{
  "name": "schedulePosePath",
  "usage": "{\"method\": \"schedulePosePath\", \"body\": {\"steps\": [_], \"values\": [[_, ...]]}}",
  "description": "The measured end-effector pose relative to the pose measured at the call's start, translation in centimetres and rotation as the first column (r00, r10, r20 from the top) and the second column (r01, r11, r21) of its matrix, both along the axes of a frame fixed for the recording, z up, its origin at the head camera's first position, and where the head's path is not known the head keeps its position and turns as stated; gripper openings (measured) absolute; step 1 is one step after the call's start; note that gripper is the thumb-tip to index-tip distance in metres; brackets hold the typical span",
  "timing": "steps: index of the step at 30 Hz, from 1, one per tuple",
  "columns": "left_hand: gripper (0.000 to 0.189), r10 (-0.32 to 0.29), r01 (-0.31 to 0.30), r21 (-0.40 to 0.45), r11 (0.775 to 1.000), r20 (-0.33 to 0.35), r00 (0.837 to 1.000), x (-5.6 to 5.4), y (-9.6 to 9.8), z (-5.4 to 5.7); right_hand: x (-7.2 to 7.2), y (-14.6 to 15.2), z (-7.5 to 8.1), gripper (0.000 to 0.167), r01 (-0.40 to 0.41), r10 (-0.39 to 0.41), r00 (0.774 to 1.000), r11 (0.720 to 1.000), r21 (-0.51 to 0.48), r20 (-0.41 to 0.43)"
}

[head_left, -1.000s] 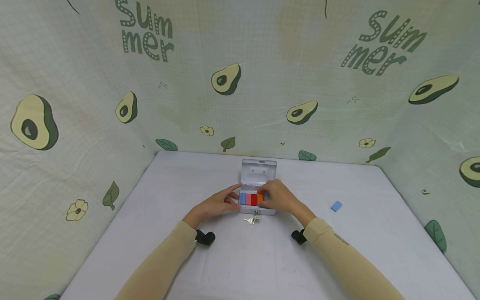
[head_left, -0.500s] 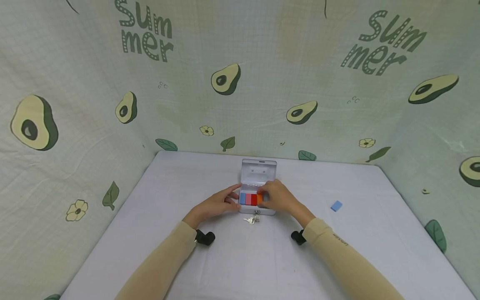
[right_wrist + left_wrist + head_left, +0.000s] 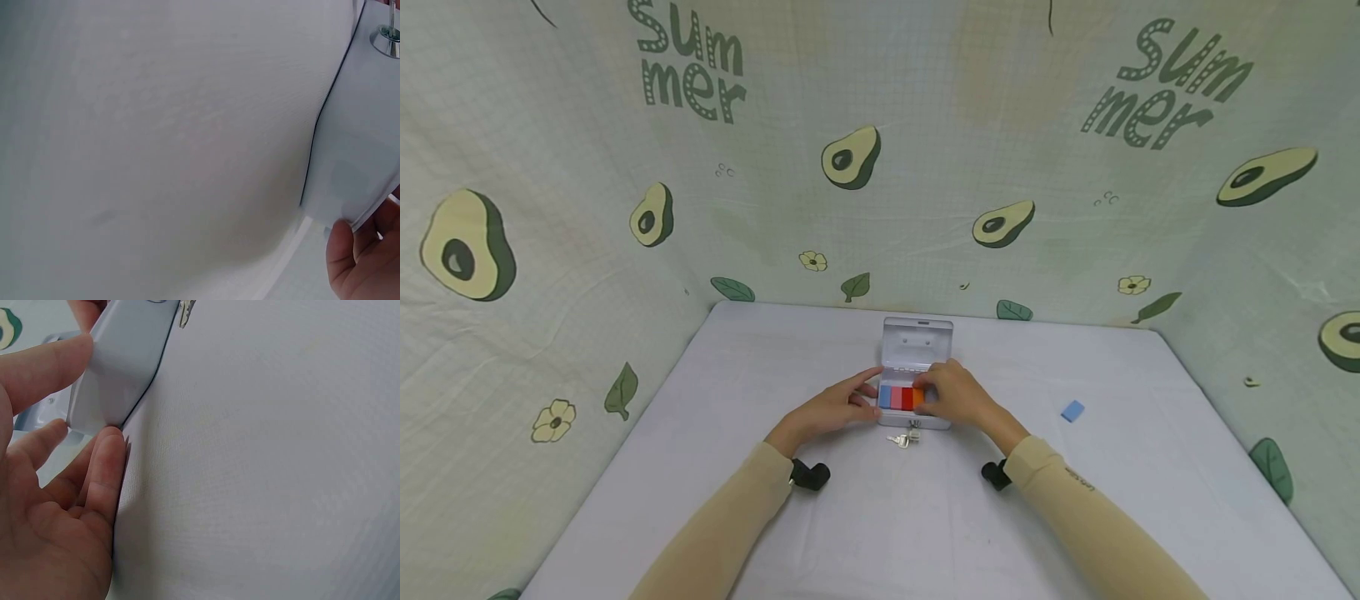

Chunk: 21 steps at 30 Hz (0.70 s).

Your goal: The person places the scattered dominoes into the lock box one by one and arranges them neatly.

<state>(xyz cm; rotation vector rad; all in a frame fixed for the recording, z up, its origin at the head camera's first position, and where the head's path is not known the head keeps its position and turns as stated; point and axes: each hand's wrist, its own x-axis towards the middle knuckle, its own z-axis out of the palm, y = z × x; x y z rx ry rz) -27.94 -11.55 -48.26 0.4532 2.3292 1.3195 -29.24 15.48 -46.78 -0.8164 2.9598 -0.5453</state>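
A small light-grey metal box [image 3: 917, 343] stands with its hinged lid raised at the table's middle. Inside, a blue block [image 3: 885, 397], a pink block [image 3: 897, 398], a red block [image 3: 907, 399] and an orange block [image 3: 919, 398] sit side by side. My right hand [image 3: 961, 396] reaches over the box's right side and pinches the orange block between thumb and fingers; it covers the box's right end. In the left wrist view, my left hand [image 3: 53, 537] touches the left end of the box [image 3: 128, 359] with extended fingers.
A keyhole with a key [image 3: 914, 435] is on the box's front, another key [image 3: 901, 441] hanging beside it. One loose blue block [image 3: 1072, 411] lies to the right on the white table [image 3: 895, 533]. Cloth walls [image 3: 925, 275] printed with avocados close off the back and sides.
Both hands have stayed practically in place. The box, its blocks and the loose blue block show no visible movement.
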Motion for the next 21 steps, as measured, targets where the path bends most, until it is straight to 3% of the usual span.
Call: {"method": "schedulePosePath", "body": {"steps": [21], "values": [[0.079,0.008,-0.008,-0.008,1.0,-0.007,1.0,-0.04,-0.01,-0.01,-0.06,0.03,0.32,0.036,-0.002,0.001,1.0,1.0,0.007,0.007]]}}
